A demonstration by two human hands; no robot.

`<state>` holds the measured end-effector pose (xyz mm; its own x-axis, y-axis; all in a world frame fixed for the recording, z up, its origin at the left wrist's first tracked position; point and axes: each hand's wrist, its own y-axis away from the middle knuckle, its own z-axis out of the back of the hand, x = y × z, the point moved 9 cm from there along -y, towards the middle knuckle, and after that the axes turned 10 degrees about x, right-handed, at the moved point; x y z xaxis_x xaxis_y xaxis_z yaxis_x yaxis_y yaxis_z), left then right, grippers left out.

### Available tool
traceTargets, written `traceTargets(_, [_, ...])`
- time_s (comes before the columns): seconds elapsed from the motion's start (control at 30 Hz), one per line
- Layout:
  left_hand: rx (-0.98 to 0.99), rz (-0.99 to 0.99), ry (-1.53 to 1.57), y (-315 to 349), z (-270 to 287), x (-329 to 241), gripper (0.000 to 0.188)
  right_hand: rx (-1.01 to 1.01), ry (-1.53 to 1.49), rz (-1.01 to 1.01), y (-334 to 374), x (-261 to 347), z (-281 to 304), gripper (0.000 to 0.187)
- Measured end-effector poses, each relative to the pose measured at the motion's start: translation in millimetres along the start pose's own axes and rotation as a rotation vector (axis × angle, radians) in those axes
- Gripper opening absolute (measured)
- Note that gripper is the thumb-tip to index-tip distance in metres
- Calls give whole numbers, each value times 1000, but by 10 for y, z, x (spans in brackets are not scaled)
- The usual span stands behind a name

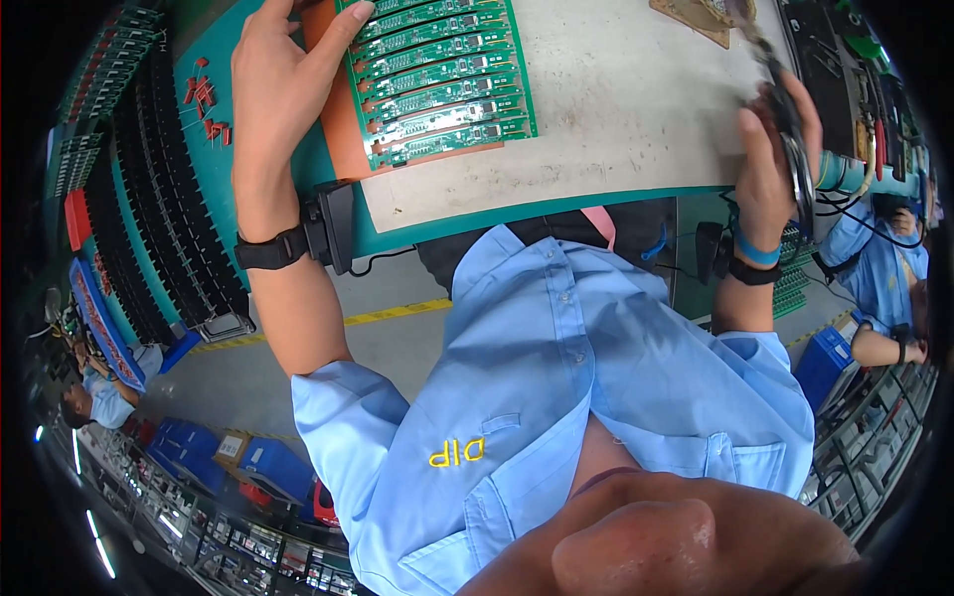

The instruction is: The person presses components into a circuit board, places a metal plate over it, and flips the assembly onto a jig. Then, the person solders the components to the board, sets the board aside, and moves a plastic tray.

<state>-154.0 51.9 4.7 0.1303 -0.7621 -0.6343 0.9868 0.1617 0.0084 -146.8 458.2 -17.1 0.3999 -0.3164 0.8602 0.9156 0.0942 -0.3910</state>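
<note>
A green circuit board panel [452, 72], divided into several narrow strips with small components, lies at the upper middle over an orange-brown sheet [345, 127]. My left hand [281, 74] rests at its left side, fingers apart, the thumb tip at the panel's upper left edge. The other fingertips are cut off by the picture's top. At the right, my right hand [770, 164] is closed round a dark hand tool [792, 129] with long curved handles, its metal end pointing up and away. Motion blurs the tool, so its exact kind is unclear.
A pale sheet [616, 109] covers a green mat [477, 217]. Red components [204, 91] lie at the left beside black component strips [179, 189]. A brown piece [694, 18] sits at the far right, near more tools [879, 134]. Other people are at both sides.
</note>
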Motion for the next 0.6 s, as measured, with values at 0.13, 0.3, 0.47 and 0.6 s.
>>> traceTargets(0.13, [13,24,11,5,5,-14,43,97,-6,-33,10,23,-84,56])
traceTargets(0.3, [10,26,-5,-12,-3,-8,43,610,-205,338,46,637,-775,44])
traceTargets(0.47, [13,-2,-7,-4,8,-18,45,714,-153,293,69,721,-1018,39])
traceTargets(0.6, [9,-5,-10,4,4,-29,46,726,-121,310,74,696,-1037,37])
